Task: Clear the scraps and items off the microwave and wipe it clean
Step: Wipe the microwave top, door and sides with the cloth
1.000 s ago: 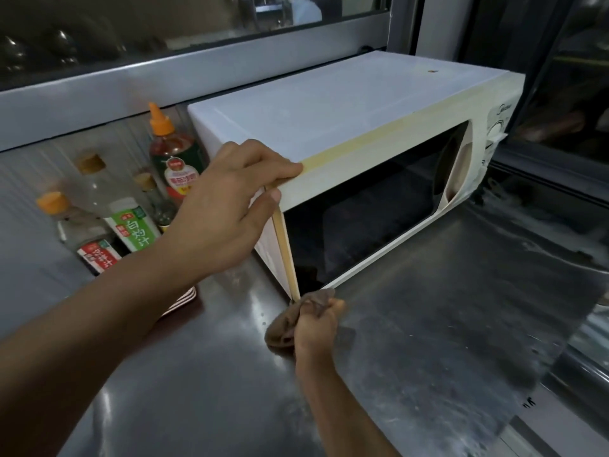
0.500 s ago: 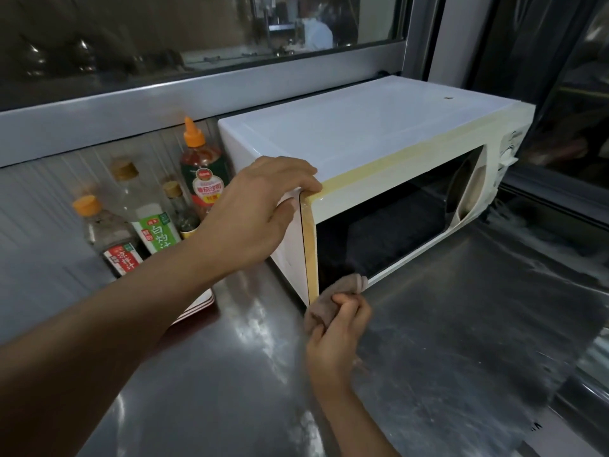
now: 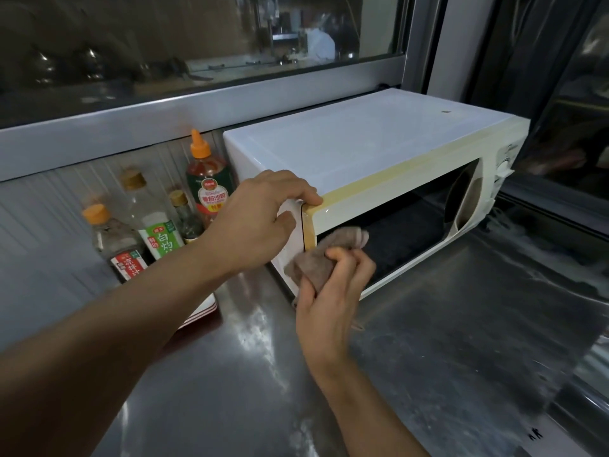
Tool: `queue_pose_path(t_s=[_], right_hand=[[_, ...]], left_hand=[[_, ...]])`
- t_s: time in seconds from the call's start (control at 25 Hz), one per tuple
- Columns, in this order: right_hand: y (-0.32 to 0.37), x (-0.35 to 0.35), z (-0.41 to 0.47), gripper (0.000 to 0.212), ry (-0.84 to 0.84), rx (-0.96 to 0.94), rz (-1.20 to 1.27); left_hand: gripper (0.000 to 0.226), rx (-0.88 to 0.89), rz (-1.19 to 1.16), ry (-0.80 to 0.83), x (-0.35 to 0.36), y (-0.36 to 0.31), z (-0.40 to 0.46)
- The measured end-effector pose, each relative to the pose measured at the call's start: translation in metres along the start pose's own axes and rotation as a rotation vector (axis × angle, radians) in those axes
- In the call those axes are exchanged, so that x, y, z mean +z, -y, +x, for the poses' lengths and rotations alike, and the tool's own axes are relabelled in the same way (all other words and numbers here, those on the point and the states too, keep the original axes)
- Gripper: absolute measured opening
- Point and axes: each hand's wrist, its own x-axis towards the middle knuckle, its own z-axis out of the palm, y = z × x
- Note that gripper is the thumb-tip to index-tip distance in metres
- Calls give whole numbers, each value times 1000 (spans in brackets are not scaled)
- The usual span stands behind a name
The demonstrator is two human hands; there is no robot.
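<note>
A white microwave with a yellowed front frame and dark door window stands on a steel counter. Its top is bare apart from a small dark speck near the back right. My left hand grips the microwave's top front left corner, fingers curled over the edge. My right hand holds a bunched brown cloth pressed against the lower left part of the door, beside the left front edge.
Several sauce bottles stand left of the microwave against the ribbed wall, on a tray with a red rim. A window frame runs behind. The counter's right edge drops off near a dark glass door.
My right hand has carried the cloth up from the counter at the microwave's bottom left corner onto the door's left side. My left hand kept its grip on the corner.
</note>
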Motion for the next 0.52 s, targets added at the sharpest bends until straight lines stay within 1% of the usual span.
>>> queue_pose_path(t_s=[0.08,0.16,0.28,0.36,0.44,0.52], right_hand=[[18,0,11,30,-29,15,28],[24,2,14,28,-60,42,37],[15,13,10,25,-138,21,54],[-2,18,0,31,-150,-8,28],[-26,18,-18,39,-70,3,-21],[-54,17,-40,41,60,85,-99]], left_hand=[[50,-21,8,48,-3,0,-1],[51,-34,6,72,-3,0,-4],[54,-31,-14,45,1,2,-7],[55,-31,-32,32,2,3,-8],[54,-31,-37,27,3,3,-8],[55,-39,-37,20,3,3,-9]])
